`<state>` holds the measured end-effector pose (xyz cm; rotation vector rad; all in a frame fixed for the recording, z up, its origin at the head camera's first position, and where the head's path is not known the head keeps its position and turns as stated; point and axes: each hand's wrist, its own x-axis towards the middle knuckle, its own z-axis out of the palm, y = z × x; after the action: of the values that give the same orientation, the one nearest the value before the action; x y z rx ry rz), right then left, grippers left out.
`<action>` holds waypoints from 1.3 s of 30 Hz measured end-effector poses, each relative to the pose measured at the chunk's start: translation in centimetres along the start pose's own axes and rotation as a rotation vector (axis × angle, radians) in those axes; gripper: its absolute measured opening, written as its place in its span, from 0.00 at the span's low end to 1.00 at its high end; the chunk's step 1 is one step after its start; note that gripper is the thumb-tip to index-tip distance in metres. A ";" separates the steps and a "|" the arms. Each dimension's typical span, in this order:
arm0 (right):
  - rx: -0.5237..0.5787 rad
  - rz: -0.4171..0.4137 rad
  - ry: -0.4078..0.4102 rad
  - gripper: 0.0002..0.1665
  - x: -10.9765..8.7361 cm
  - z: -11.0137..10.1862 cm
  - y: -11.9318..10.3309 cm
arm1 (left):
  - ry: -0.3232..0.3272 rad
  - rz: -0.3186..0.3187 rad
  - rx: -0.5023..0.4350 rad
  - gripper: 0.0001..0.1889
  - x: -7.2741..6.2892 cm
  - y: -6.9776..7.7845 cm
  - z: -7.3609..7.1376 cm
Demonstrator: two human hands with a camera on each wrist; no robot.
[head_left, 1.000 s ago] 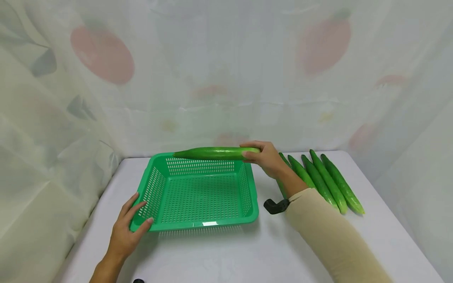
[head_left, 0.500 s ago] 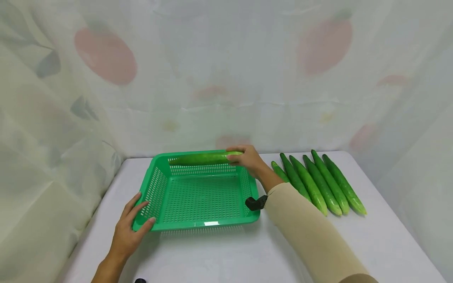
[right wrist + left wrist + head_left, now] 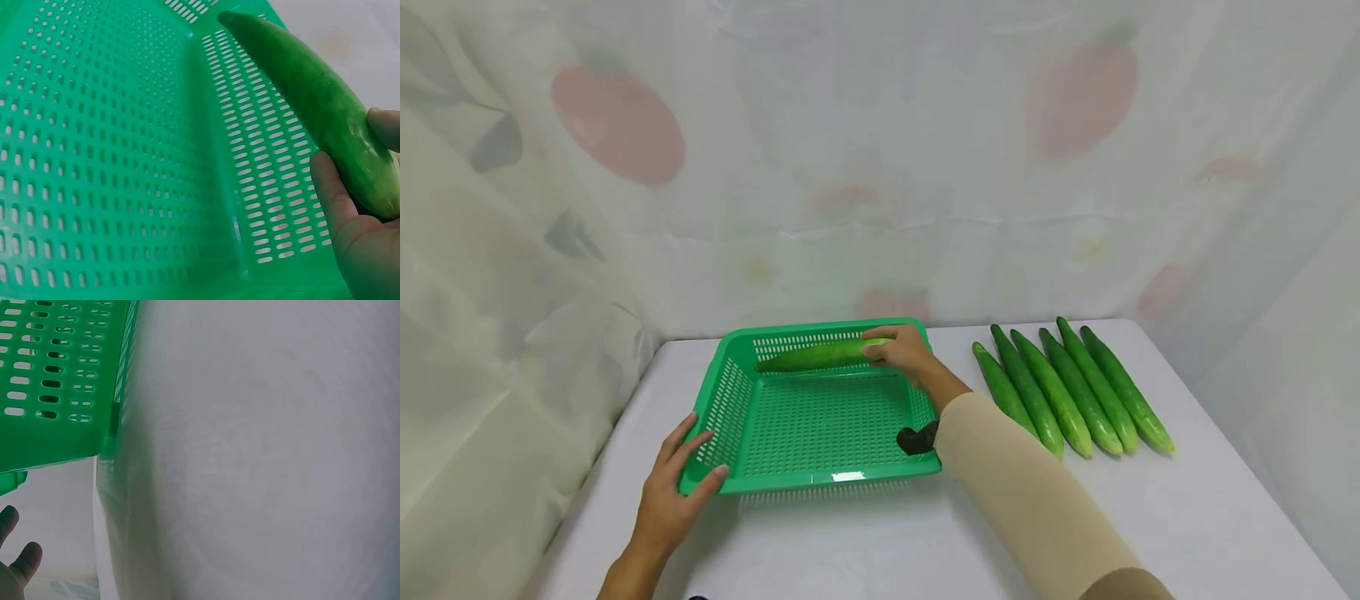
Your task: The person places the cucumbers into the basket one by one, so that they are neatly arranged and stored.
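A long green cucumber [image 3: 815, 356] slants low inside the green plastic basket [image 3: 820, 481], along its far wall. My right hand [image 3: 904, 352] pinches the cucumber's pale right end between thumb and fingers, as the right wrist view shows. The dark tip of the cucumber [image 3: 275, 53] points toward the basket's far left corner. My left hand [image 3: 668, 486] is at the basket's near left corner, fingers spread and fairly straight over the rim. In the left wrist view two of its fingertips [image 3: 28, 559] appear beside the basket's outer wall [image 3: 56, 431].
Several more cucumbers [image 3: 1067, 392] lie side by side on the white-covered table [image 3: 850, 550], right of the basket. A pale printed curtain [image 3: 850, 167] stands behind the table and along both sides. A black device [image 3: 917, 439] is attached at the right sleeve.
The right hand has moved left and down, carrying the cucumber from above the far rim into the basket. The left hand stays at the near left corner.
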<state>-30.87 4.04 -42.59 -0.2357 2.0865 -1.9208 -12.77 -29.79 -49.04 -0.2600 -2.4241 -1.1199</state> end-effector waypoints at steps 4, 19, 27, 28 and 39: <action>-0.045 0.019 0.023 0.20 0.1 0.3 0.4 | -0.001 0.006 -0.004 0.26 0.0 0.0 0.1; -0.313 0.036 0.080 0.20 0.6 1.2 0.8 | 0.003 -0.002 -0.008 0.26 0.0 0.0 0.1; -0.506 0.037 0.064 0.17 1.1 1.4 1.3 | 0.001 -0.009 -0.016 0.26 0.0 0.1 0.1; -0.523 0.037 0.064 0.17 1.1 1.4 1.4 | -0.001 -0.013 -0.018 0.26 -0.1 0.1 0.1; -0.701 0.031 0.084 0.17 1.2 1.7 1.9 | -0.014 -0.050 0.002 0.26 -0.4 -0.2 0.2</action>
<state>-31.27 2.29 -44.71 -0.2650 2.7250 -1.1258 -12.53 -29.74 -49.46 -0.2080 -2.4564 -1.1410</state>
